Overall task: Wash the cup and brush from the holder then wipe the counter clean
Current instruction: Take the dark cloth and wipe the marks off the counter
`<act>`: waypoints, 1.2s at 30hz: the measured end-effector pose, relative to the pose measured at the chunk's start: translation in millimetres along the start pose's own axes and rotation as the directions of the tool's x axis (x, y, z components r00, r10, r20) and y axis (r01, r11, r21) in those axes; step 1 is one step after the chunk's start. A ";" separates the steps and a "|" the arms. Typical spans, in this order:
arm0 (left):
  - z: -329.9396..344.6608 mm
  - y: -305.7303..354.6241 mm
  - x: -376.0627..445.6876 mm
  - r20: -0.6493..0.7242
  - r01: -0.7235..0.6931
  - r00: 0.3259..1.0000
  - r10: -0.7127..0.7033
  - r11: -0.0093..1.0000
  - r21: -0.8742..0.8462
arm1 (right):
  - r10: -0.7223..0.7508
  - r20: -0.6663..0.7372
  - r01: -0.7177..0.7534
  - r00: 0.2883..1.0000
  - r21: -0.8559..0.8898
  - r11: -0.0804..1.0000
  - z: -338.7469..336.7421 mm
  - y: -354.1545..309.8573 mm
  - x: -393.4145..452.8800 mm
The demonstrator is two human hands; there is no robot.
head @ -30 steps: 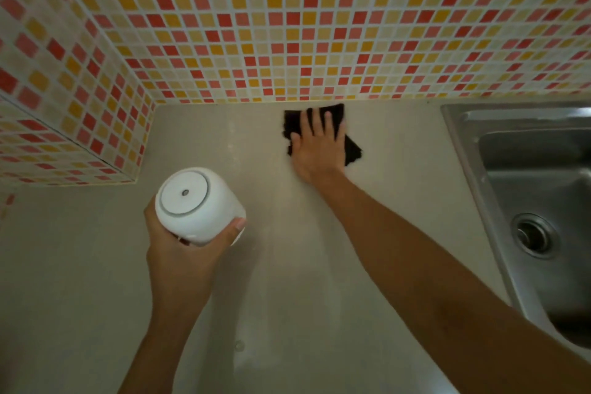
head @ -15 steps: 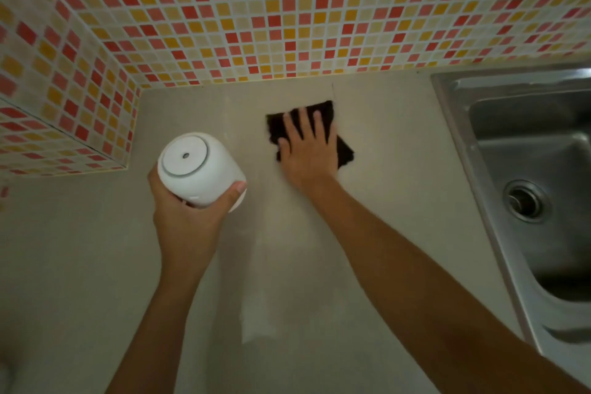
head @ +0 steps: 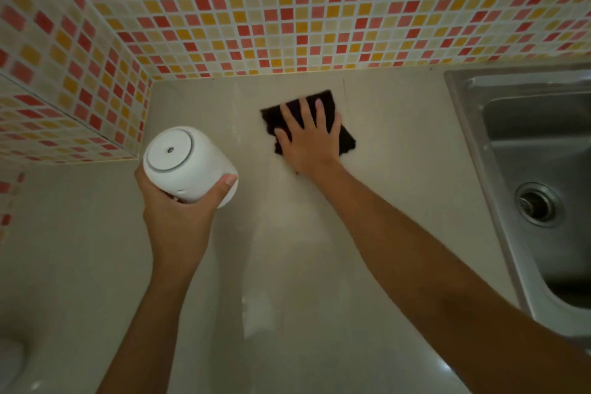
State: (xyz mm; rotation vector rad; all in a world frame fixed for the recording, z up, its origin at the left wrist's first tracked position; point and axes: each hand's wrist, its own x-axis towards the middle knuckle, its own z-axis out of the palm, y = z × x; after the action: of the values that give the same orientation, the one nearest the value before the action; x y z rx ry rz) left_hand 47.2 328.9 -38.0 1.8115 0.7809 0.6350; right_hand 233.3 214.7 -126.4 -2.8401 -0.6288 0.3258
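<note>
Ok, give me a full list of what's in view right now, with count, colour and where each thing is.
Holder: one, white, round, lifted off the counter in the left hand, its flat end facing the camera.
Cloth: one, black, flat on the counter near the back wall, under the right hand.
Counter: one, pale beige, running from the left wall to the sink.
Sink: one, steel, at the right, with a round drain.
Wall tiles: many, red, orange, yellow and cream, on the back and left walls.
Left hand: grips the holder from below.
Right hand: fingers spread, pressing the cloth down.
</note>
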 end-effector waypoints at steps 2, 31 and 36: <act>-2.1 -5.0 -6.0 0.002 -0.005 1.000 0.005 1.000 0.013 | 0.057 0.077 -0.055 0.995 -0.032 0.998 -7.9 -10.9 43.1; 22.7 2.7 -14.6 0.112 -0.054 0.992 0.058 0.998 -0.042 | -0.110 -0.129 0.107 0.986 -0.032 0.994 34.1 15.7 -194.3; 17.4 10.4 -8.1 0.112 -0.091 0.989 0.095 0.995 -0.045 | -0.248 -0.106 0.232 0.963 -0.142 0.962 38.9 73.8 -284.4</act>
State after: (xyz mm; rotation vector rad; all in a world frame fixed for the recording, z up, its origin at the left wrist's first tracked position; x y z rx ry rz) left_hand 56.9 309.6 -34.7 1.8384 0.6060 0.5972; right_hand 0.4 31.5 -134.4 -2.8322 -0.9888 0.0704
